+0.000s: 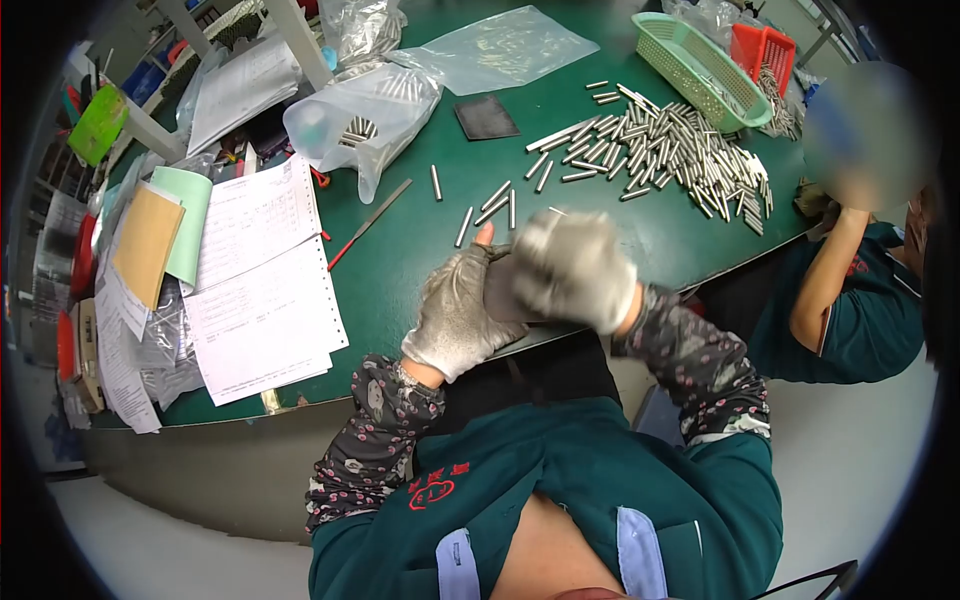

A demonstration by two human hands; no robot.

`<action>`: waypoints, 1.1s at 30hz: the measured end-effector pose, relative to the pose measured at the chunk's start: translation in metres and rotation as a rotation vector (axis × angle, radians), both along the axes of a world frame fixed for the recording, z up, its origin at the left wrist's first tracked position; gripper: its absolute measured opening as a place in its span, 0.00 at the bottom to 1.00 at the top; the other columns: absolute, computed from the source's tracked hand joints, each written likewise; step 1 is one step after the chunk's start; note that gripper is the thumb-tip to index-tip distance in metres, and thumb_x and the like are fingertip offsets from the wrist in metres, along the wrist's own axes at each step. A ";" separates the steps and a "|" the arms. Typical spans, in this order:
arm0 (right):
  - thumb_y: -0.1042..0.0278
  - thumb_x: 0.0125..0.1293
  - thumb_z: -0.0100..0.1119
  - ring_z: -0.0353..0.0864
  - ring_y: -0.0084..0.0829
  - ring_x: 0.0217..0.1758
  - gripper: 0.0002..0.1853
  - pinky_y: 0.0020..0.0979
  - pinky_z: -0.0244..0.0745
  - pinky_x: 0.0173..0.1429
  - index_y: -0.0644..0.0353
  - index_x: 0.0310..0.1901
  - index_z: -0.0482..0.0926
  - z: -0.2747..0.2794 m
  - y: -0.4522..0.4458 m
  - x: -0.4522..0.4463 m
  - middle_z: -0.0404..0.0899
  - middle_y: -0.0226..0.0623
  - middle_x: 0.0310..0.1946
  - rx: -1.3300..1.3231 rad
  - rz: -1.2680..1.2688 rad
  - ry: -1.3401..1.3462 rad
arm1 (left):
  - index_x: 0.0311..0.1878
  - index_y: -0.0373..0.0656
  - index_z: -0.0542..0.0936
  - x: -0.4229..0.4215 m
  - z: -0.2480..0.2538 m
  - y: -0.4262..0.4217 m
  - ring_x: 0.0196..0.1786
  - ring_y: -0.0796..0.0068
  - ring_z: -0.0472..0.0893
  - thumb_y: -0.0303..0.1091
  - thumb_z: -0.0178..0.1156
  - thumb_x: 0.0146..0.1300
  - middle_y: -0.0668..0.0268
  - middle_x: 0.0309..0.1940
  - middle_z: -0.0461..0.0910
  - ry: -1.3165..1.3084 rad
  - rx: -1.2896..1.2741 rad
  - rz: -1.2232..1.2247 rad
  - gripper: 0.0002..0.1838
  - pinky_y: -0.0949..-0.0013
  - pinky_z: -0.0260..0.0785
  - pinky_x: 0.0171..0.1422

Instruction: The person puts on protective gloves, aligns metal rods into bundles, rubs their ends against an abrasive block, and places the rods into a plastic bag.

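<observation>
My left hand (pixel 458 305), in a pale glove with the thumb bare at its tip, rests at the table's front edge, closed on a dark flat pad (pixel 502 290). Over the pad's right side is my right hand (pixel 575 268), also gloved and blurred by motion; its fingers cannot be made out. Just beyond the hands lie a few loose metal pins (pixel 493 202). A large pile of similar pins (pixel 660 150) spreads to the right. Left of the loose pins is a file with a red handle (pixel 370 224). A dark square plate (pixel 486 117) lies farther back.
Printed papers (pixel 262 290) cover the left side of the green table (pixel 400 270). Plastic bags (pixel 370 115) with metal parts stand behind. A light green basket (pixel 700 75) and a red basket (pixel 765 52) are at the back right. A co-worker (pixel 850 290) sits at the right.
</observation>
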State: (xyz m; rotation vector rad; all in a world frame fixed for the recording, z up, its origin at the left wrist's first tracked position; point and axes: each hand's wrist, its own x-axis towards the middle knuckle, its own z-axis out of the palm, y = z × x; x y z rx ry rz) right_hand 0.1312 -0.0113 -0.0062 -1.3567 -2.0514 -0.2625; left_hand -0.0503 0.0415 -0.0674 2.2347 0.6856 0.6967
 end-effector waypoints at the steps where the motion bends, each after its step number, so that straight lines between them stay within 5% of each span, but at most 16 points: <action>1: 0.62 0.54 0.64 0.83 0.37 0.30 0.09 0.40 0.75 0.28 0.54 0.32 0.75 -0.005 -0.006 -0.010 0.78 0.35 0.25 -0.042 0.072 -0.131 | 0.77 0.39 0.53 0.000 -0.001 0.000 0.59 0.50 0.78 0.37 0.81 0.34 0.52 0.55 0.79 0.015 -0.012 0.004 0.65 0.55 0.69 0.66; 6: 0.64 0.54 0.62 0.81 0.38 0.29 0.07 0.41 0.74 0.28 0.55 0.31 0.75 -0.013 0.021 0.018 0.75 0.36 0.24 -0.023 -0.115 -0.084 | 0.77 0.38 0.53 0.003 0.001 0.000 0.59 0.49 0.77 0.41 0.81 0.37 0.52 0.56 0.78 0.122 0.046 0.038 0.64 0.55 0.68 0.66; 10: 0.60 0.55 0.61 0.84 0.37 0.33 0.10 0.41 0.76 0.30 0.57 0.31 0.76 0.006 -0.005 -0.017 0.80 0.36 0.29 -0.158 0.022 -0.196 | 0.72 0.38 0.62 0.004 0.010 -0.003 0.55 0.50 0.79 0.40 0.80 0.38 0.53 0.49 0.80 0.037 0.058 0.075 0.55 0.54 0.71 0.61; 14: 0.64 0.54 0.63 0.82 0.37 0.30 0.08 0.39 0.76 0.30 0.56 0.30 0.75 -0.009 0.011 0.016 0.77 0.37 0.26 -0.099 -0.129 -0.241 | 0.75 0.38 0.56 0.004 0.002 0.000 0.56 0.52 0.79 0.40 0.79 0.39 0.54 0.53 0.80 0.009 0.111 0.032 0.60 0.55 0.70 0.62; 15: 0.65 0.52 0.64 0.82 0.38 0.29 0.08 0.39 0.76 0.30 0.54 0.29 0.75 -0.006 0.020 0.026 0.75 0.35 0.24 0.031 -0.172 -0.143 | 0.77 0.38 0.51 0.003 0.007 -0.001 0.62 0.51 0.75 0.34 0.78 0.39 0.57 0.61 0.77 0.056 0.006 0.002 0.62 0.57 0.65 0.70; 18: 0.65 0.50 0.65 0.82 0.38 0.30 0.08 0.40 0.77 0.31 0.55 0.30 0.76 0.000 0.006 0.016 0.77 0.35 0.26 0.004 -0.128 -0.090 | 0.77 0.38 0.52 0.002 0.009 -0.001 0.62 0.50 0.76 0.35 0.78 0.39 0.54 0.58 0.78 0.075 0.022 0.024 0.61 0.56 0.65 0.69; 20: 0.64 0.49 0.65 0.83 0.38 0.32 0.09 0.41 0.78 0.32 0.54 0.30 0.76 -0.012 -0.003 -0.014 0.77 0.34 0.27 -0.073 0.025 -0.328 | 0.76 0.37 0.55 0.003 0.007 -0.003 0.59 0.48 0.77 0.37 0.79 0.38 0.49 0.53 0.78 0.046 0.020 0.046 0.61 0.55 0.67 0.66; 24: 0.68 0.50 0.62 0.79 0.36 0.25 0.05 0.37 0.74 0.26 0.53 0.28 0.75 -0.009 0.027 0.032 0.74 0.32 0.21 0.049 -0.189 -0.181 | 0.76 0.37 0.56 0.001 0.005 -0.004 0.56 0.48 0.78 0.41 0.80 0.38 0.50 0.50 0.78 0.113 0.062 0.015 0.61 0.54 0.68 0.65; 27: 0.68 0.48 0.65 0.81 0.36 0.28 0.07 0.38 0.74 0.27 0.53 0.29 0.76 -0.002 0.009 0.015 0.76 0.34 0.24 0.061 -0.090 -0.078 | 0.76 0.37 0.55 0.003 0.010 0.001 0.56 0.49 0.78 0.39 0.80 0.38 0.52 0.52 0.78 0.081 0.033 0.042 0.61 0.54 0.67 0.66; 30: 0.67 0.48 0.66 0.82 0.35 0.30 0.09 0.40 0.75 0.29 0.54 0.31 0.76 -0.015 0.001 -0.010 0.76 0.34 0.24 -0.094 -0.056 -0.301 | 0.77 0.37 0.53 0.004 0.009 -0.003 0.59 0.50 0.77 0.36 0.80 0.36 0.53 0.56 0.78 0.108 -0.048 0.009 0.63 0.55 0.67 0.67; 33: 0.67 0.50 0.66 0.82 0.37 0.30 0.08 0.39 0.77 0.31 0.54 0.29 0.74 -0.010 0.027 0.031 0.76 0.34 0.25 0.017 -0.249 -0.125 | 0.77 0.37 0.51 0.002 0.007 0.000 0.59 0.49 0.77 0.37 0.81 0.35 0.49 0.55 0.78 0.035 0.066 -0.021 0.65 0.55 0.67 0.66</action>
